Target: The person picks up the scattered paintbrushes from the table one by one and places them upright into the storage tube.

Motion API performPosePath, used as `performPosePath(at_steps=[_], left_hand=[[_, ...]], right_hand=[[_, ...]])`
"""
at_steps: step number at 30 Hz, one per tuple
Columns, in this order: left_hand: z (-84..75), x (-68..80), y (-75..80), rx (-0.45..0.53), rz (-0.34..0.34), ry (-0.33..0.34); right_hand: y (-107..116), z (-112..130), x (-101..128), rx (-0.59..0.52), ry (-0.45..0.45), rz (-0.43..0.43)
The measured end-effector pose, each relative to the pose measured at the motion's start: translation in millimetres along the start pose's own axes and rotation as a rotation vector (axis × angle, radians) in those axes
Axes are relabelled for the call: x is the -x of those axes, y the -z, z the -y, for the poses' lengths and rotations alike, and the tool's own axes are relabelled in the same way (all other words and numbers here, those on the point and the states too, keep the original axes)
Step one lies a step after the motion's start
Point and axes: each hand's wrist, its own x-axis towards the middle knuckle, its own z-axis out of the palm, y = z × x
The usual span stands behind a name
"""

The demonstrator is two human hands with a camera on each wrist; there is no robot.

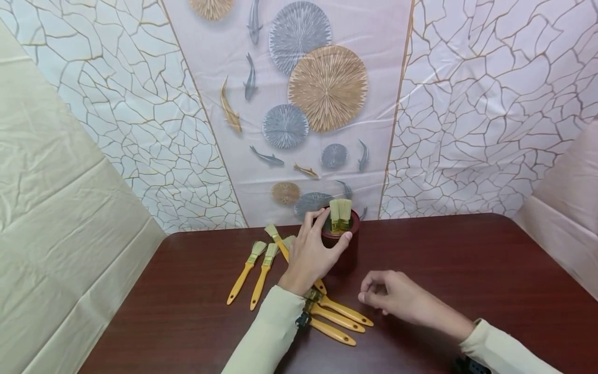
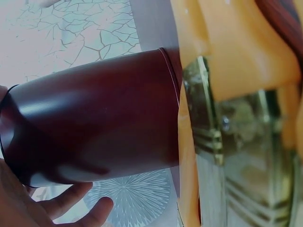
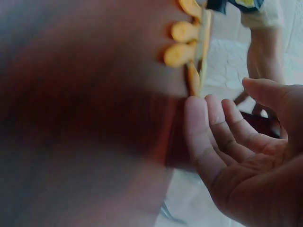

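Note:
A dark red-brown cylindrical holder stands upright near the table's back edge. Paintbrushes poke out of it, bristles up. My left hand grips the holder around its rim, thumb on the near side and fingers on the far side. In the left wrist view the holder lies across the picture with fingers at its rim. To the right, my right hand hovers over the table with loosely bent fingers and holds nothing. In the right wrist view that hand's palm and fingers show bare.
Several yellow-handled paintbrushes lie on the brown table. Two of them, a left brush and its neighbour, are left of my left arm. More handles stick out under the left wrist. A patterned cloth hangs behind the table.

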Motion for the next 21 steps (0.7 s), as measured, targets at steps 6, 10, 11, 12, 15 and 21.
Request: performPosePath(at_steps=[6,10,11,12,15,21], left_hand=[[1.6,5.2,0.3,-0.007,0.004,0.018],[2.5,7.2,-0.6,-0.010,0.010,0.020],[2.3,7.2,-0.7,-0.008,0.012,0.017],[2.2,6.9,-0.9,-0.007,0.015,0.015],[1.3,4.0,-0.7,-0.007,0.015,0.006],[-0.7,-2.1,2.3,-0.012,0.015,0.009]], right_hand=[[-23.7,-4.5,0.7,0.041,-0.019,0.043],[-35.0,-5.5,-0.7,0.115,-0.044,0.039],[-36.8,-5.2,-0.9,0.136,-0.053,0.036],[-38.0,-4.7,-1.3,0.156,-0.061,0.034],[-38.8,-2.3,-3.5,0.200,-0.077,0.028],[-30.8,-0.7,-5.4,0.265,-0.067,0.042]])
